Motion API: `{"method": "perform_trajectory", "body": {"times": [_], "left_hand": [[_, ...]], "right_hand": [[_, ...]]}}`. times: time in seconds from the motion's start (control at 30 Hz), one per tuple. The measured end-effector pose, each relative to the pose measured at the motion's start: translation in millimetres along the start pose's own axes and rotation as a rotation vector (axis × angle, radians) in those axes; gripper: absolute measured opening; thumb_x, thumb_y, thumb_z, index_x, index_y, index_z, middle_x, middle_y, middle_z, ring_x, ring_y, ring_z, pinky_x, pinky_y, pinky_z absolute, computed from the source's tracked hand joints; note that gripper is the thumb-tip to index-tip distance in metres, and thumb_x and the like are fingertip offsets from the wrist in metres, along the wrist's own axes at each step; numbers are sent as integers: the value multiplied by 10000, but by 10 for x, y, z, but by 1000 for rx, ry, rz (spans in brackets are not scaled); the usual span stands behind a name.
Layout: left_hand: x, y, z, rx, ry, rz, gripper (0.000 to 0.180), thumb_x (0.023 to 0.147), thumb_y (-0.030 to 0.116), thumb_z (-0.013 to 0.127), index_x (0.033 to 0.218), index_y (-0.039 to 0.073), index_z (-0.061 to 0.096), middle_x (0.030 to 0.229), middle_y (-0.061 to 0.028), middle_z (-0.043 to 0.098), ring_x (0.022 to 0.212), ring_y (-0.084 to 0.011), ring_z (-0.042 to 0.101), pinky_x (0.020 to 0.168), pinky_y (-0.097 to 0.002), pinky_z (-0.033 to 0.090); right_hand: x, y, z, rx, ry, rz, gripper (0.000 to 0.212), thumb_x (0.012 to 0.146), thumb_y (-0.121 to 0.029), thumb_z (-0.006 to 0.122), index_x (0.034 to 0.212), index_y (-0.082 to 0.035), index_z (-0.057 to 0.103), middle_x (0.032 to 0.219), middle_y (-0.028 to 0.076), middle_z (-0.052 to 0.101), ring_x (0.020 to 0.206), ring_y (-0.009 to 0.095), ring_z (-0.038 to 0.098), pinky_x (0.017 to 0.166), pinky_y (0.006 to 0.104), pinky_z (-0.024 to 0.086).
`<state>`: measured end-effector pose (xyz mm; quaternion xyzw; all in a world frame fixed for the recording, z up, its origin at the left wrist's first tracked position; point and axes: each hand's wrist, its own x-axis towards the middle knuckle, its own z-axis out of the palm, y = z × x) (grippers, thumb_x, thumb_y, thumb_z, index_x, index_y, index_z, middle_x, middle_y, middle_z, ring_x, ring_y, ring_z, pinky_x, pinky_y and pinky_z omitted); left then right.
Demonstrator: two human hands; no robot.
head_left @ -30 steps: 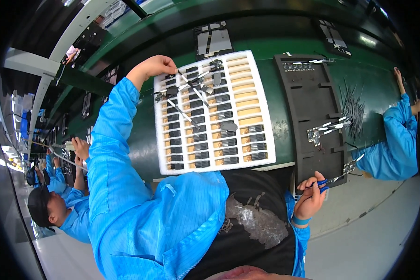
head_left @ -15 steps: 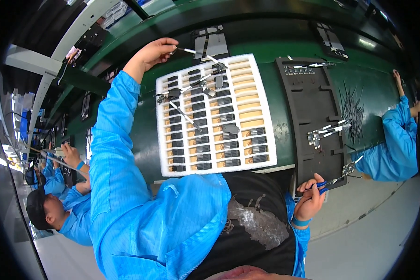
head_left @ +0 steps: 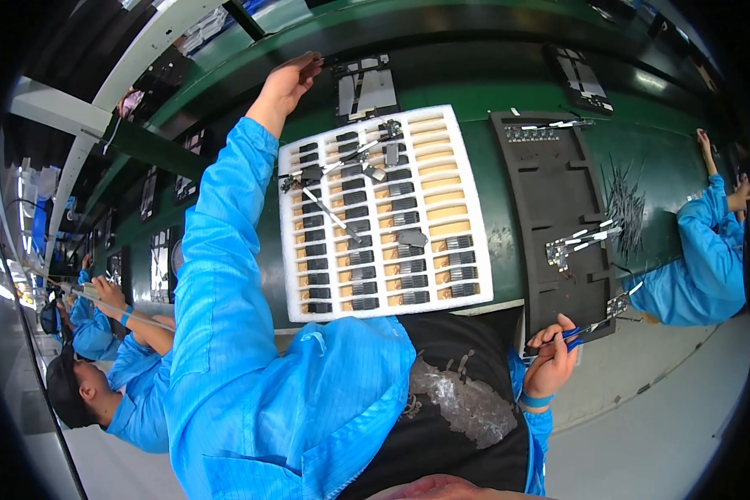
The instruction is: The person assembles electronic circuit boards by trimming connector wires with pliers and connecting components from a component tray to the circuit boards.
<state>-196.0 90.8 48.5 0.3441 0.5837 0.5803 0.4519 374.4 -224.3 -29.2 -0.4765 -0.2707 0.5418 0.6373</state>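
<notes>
My left hand (head_left: 292,82) reaches over the far left of the bench, beyond the white foam tray (head_left: 485,242). Its fingers are stretched out, and I see nothing held in them. In my right hand (head_left: 552,367), low at the right, is a two-handled blue tool (head_left: 573,335). The tool's tip meets a small circuit board (head_left: 617,305) above the near end of a dark grey tray (head_left: 558,287). Small black parts (head_left: 408,258) fill many of the foam tray's slots. Thin boards with white-and-black strips (head_left: 329,215) lie across them.
More boards with white strips (head_left: 571,243) rest on the grey tray. A heap of thin black strips (head_left: 625,204) is beside it. Flat opened devices (head_left: 367,92) lie along the green bench (head_left: 500,200). Blue-sleeved co-workers (head_left: 137,392) are at both sides.
My left hand has moved up and stretched its fingers; the white-and-black strip it pinched is out of its grasp. The devices and foam tray sit slightly differently in view. My right hand keeps its tool.
</notes>
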Motion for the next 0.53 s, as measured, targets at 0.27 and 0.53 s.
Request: {"method": "perform_trajectory", "body": {"times": [0.27,0.53], "left_hand": [[122,-90,376,-91,34,73,320,990,290,534,1245,112,609,1195,-24,654,1085,-183,564,925,-362,388],[73,-416,298,235,-161,-75,489,968,449,526,1351,145,537,1350,-42,568,1203,-195,494,986,-419,335]], "right_hand": [[-4,19,-11,10,-1,-5,288,996,-80,436,1247,51,490,833,79,507,717,164,499,670,303,447],[-14,-9,-6,5,-4,4,301,989,-87,459,1257,48,489,838,80,511,723,172,506,686,303,448]]}}
